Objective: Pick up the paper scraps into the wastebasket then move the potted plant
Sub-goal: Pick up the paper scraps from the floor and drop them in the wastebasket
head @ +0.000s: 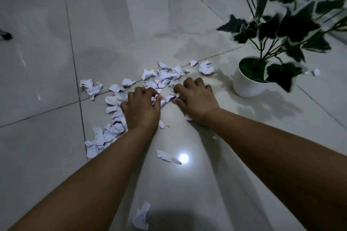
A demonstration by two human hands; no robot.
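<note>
At frame centre, left hand (141, 109) and right hand (195, 99) curl fingers round paper scraps (161, 78) — strewn centre to lower left. Potted plant (251, 78) just right of right hand, w/ leaves overhanging. Glossy tile floor (47, 80) — bare upper left.

Potted plant (262, 73) leaves run off the top and right edges. Both hands cover some paper scraps (112, 129), so what's underneath is hidden. Writing on scraps is too small to read.
</note>
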